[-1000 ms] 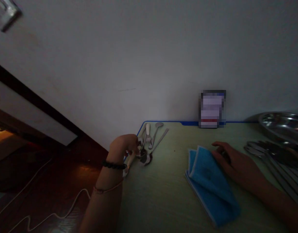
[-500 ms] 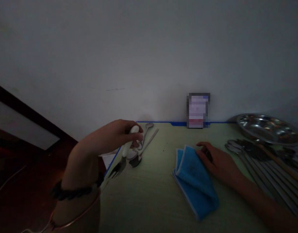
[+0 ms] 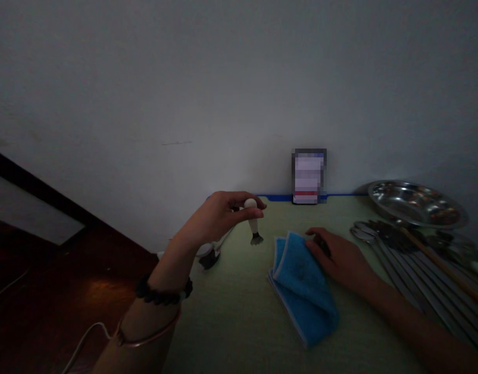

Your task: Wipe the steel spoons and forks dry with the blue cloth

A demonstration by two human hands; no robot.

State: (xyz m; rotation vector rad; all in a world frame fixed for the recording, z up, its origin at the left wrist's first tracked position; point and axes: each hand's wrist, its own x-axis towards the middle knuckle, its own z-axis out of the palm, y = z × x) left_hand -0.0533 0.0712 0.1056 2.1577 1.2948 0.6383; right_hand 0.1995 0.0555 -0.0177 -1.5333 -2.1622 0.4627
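My left hand (image 3: 235,213) is closed around the white handle of a fork (image 3: 253,224), held above the table with its metal end pointing down and foreshortened. A folded blue cloth (image 3: 307,291) with pale edging lies to the right of the fork. At its upper right edge rests my right hand (image 3: 338,254), thumb against the cloth and fingers loosely curved, with a gap between thumb and forefinger. Below and behind my left wrist lie spoons (image 3: 210,258), partly hidden by that hand and arm.
A shiny steel basin (image 3: 418,205) stands against the wall at the back right. In front of it lie several long-handled utensils (image 3: 414,280), near my right forearm. A blurred-out phone-like screen (image 3: 308,176) leans on the wall. The table's left edge runs beneath my left arm.
My left hand has moved right with the fork, away from the spoons and closer to the cloth. The fork now points more straight down. My right hand and the cloth keep their places.
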